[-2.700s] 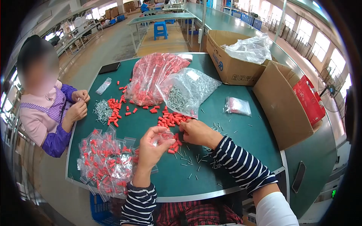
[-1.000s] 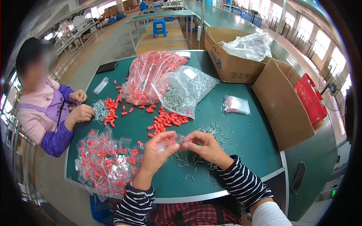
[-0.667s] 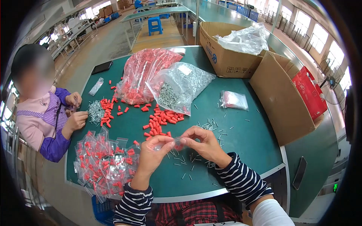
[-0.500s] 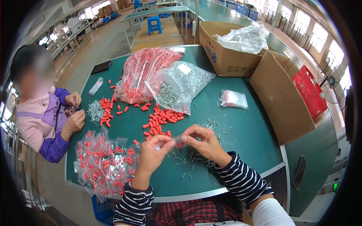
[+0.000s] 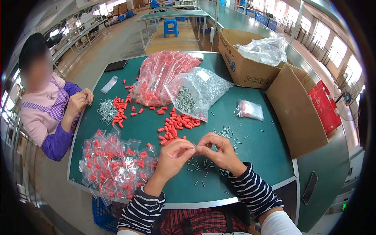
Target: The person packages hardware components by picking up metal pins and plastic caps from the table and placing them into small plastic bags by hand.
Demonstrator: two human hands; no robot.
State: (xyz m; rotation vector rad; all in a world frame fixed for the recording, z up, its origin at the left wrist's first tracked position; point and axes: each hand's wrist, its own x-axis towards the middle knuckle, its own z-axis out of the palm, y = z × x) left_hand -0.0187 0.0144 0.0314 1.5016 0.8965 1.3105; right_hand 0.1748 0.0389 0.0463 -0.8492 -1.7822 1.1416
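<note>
My left hand [image 5: 172,158] and my right hand [image 5: 220,152] meet above the table, thumbs and fingertips pinched together. Between them is a small clear plastic bag, almost wholly hidden by the fingers now. Just beyond my hands lies a heap of red plastic caps [image 5: 178,124]. Loose metal screws [image 5: 225,132] are scattered beyond and below my right hand. To the left of my left hand is a pile of small clear bags [image 5: 117,164] with red caps inside.
A large bag of red caps [image 5: 160,74] and a large bag of screws [image 5: 203,92] stand farther back. Flat bags [image 5: 250,109] lie right, near cardboard boxes [image 5: 295,113]. A co-worker [image 5: 51,98] sits left, hands by another screw heap [image 5: 106,111].
My hands have drawn closer together, and the small bag seen between them earlier is now mostly covered. The view has shifted slightly. The co-worker's hands have come together and up.
</note>
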